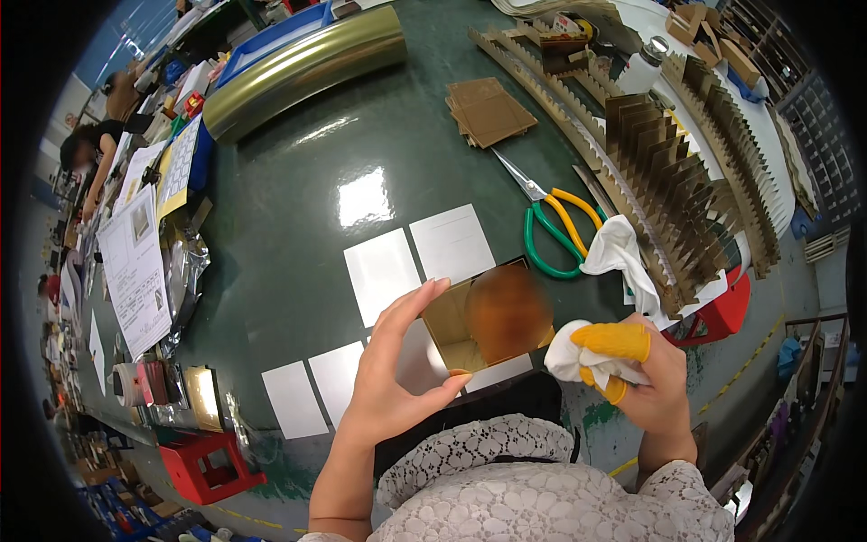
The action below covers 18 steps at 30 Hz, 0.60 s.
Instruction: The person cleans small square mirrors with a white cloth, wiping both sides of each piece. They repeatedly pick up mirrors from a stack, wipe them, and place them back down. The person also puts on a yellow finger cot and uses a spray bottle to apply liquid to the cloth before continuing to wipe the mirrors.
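A small open box (449, 332) with a shiny gold inside sits in front of me. Part of its inside is an orange-brown blur. My left hand (394, 361) spans its left end, fingertips at the far edge and thumb at the near edge. Bunched in my right hand (639, 366) is a white cloth (567, 352), just right of the box. Yellow covers (614, 341) sit on some of that hand's fingers. White rectangular panels (382, 275) lie flat beyond the box and to its left; whether they join it I cannot tell.
Green-and-yellow-handled scissors (560, 221) and a crumpled white cloth (621, 257) lie to the right. Beyond are brown cardboard pieces (490, 111) and rows of notched brown strips (664, 172). A gold roll (307, 74) lies at the far left, above papers (135, 271). Red stools (203, 465) flank the table.
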{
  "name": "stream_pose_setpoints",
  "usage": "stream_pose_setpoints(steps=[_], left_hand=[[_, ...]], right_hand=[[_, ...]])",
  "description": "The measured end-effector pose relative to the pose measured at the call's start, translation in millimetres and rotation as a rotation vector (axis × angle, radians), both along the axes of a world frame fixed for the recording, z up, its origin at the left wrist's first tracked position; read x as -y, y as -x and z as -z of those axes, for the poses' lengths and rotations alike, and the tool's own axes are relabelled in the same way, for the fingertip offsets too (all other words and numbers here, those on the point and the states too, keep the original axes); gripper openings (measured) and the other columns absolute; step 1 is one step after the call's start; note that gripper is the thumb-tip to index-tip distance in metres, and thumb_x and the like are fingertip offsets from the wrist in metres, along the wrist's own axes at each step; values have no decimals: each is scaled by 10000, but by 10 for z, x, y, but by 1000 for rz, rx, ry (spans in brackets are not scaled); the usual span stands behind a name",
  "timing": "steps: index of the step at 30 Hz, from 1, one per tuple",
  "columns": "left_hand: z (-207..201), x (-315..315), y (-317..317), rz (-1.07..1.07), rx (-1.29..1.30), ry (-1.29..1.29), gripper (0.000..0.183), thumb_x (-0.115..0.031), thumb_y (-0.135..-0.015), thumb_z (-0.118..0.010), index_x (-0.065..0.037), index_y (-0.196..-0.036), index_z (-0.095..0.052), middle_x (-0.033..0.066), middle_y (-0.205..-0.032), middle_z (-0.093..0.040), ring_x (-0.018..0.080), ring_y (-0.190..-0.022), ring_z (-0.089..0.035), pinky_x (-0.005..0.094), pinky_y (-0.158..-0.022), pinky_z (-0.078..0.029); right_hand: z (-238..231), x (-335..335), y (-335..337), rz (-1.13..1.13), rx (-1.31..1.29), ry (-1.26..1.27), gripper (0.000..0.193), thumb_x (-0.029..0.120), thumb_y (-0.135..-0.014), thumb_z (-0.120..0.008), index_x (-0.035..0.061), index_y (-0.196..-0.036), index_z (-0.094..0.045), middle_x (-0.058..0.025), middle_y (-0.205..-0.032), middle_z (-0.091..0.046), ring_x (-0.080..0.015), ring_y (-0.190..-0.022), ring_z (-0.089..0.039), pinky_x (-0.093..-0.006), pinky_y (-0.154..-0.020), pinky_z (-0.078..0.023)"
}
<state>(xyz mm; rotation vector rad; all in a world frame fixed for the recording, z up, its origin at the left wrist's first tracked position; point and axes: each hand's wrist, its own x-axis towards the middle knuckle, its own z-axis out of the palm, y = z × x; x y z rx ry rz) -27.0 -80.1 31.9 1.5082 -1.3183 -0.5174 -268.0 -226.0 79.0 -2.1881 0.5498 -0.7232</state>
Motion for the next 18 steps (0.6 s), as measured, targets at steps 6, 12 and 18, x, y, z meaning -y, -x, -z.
stream_pose_setpoints(steps=[6,12,18], left_hand=[[-15,-1,22,20,5,-8,887,-45,-664,-805,-54,-1449,-394,126,-1413,-519,300,-1301,-478,401,-1085,-372],[-13,-8,27,22,11,-3,888,-44,-664,-803,-54,-1451,-392,126,-1418,-514,303,-1302,-475,403,-1082,-373],[14,-22,4,-33,43,-22,932,-64,-634,-830,-24,-1452,-386,145,-1406,-518,263,-1288,-503,400,-1106,-348]], right_hand=[[-21,-10,-51,-6,14,85,437,-49,-659,-774,-22,-1084,-673,-135,-972,-687,-292,-775,-621,-332,-694,-513],[-4,-21,-68,-8,7,132,422,-52,-683,-763,-26,-1094,-671,-135,-970,-686,-310,-801,-638,-340,-698,-519],[190,75,-110,270,84,95,324,-10,-753,-752,16,-1051,-627,-128,-968,-620,-293,-849,-615,-328,-747,-489]])
